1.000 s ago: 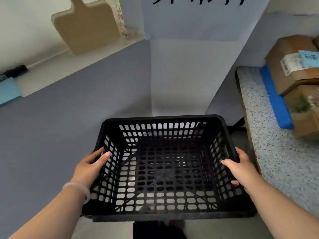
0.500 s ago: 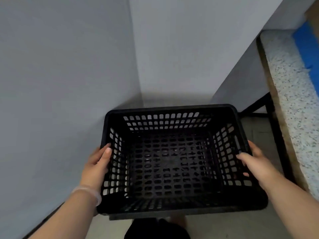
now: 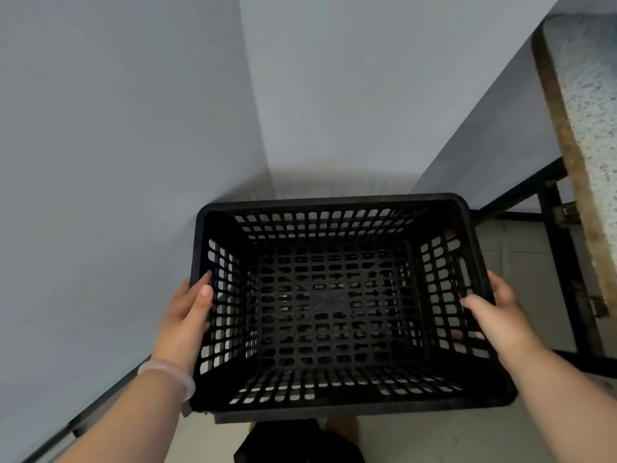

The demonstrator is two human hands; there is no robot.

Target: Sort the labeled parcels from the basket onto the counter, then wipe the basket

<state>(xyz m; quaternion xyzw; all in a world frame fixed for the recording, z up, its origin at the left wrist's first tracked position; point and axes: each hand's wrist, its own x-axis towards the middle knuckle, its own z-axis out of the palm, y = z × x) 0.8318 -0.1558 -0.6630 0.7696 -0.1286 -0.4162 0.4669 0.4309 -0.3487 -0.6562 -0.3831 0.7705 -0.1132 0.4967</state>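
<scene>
Now our left hand (image 3: 187, 325) and right hand (image 3: 497, 315) still grip the empty black basket (image 3: 334, 202) between them, lowered toward the floor; only wiping remains.

1. A flat grey-blue surface (image 3: 100, 162) fills the left side.
2. A paler grey wall (image 3: 334, 95) stands straight ahead and meets it at a vertical edge.
3. A speckled counter (image 3: 594, 105) with a brown edge runs along the right.
4. A black metal frame (image 3: 564, 269) stands beneath it.
5. Pale floor tiles (image 3: 521, 279) show below.
</scene>
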